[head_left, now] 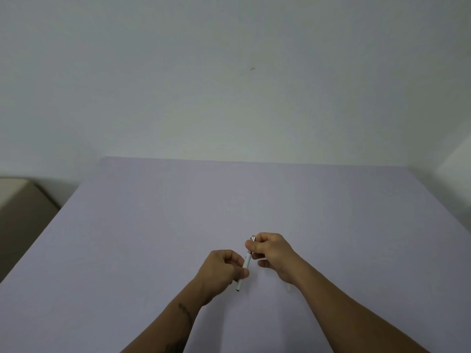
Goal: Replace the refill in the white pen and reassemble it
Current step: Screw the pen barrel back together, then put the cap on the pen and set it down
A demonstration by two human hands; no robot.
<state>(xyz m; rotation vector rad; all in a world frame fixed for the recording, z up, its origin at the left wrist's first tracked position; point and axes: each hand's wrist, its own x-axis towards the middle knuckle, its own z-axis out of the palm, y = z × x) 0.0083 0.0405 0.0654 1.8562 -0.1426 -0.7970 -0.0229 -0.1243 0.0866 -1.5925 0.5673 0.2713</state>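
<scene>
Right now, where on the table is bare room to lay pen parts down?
Nearly all of the lavender table is bare: left of the left hand, right of the right hand, and toward the wall. Only the middle, around the white pen, is occupied.

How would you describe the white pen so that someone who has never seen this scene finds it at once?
Look at the wide lilac table and follow both forearms to where the hands meet. The white pen slants between the left hand and the right hand. It is the only thin white stick there, with a metal end uppermost and a dark tip below.
</scene>
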